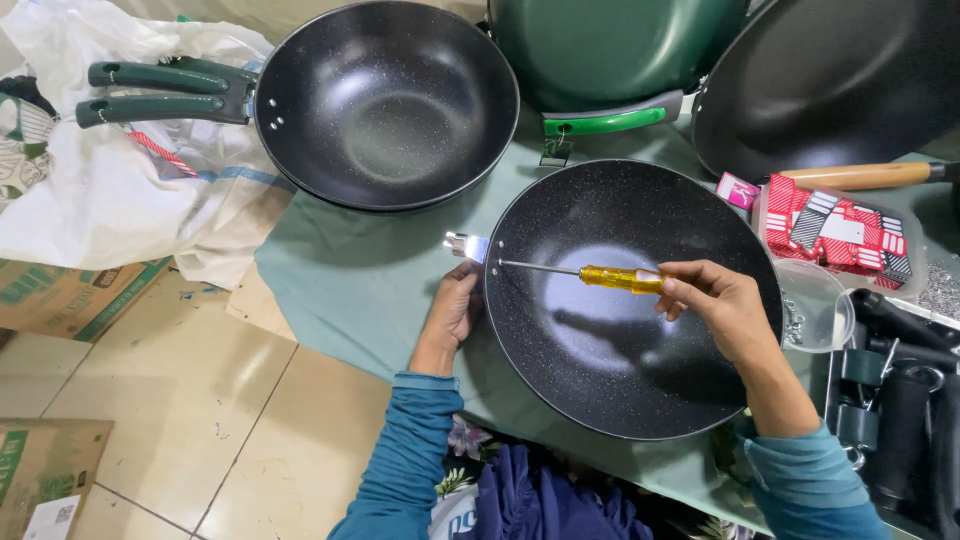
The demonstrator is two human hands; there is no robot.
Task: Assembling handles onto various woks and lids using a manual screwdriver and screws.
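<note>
Pan [630,330]: black inside, fine white speckle. Screwdriver [600,276]: clear yellow handle, silver shaft. Bracket [466,245] at pan rim: bright silver. Second pan [385,105]: same speckled black, dark green handles [160,90]. Upturned pan [610,45]: deep green, lighter green handle [605,122]. Desk [360,290] cover: pale grey-green. Sleeves [405,460]: teal. Boxes [835,235]: red, white and black. Wooden handle [865,176]: tan. Floor [200,400]: cream tiles. Bag [120,190]: white, with red and blue stripes.

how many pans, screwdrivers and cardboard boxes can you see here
Pans: 4, the one under the hands, one with green handles, a green one upturned, one at the top right
Screwdrivers: 1, yellow-handled screwdriver in the right hand
Cardboard boxes: 2, on the floor
Total: 7
</note>
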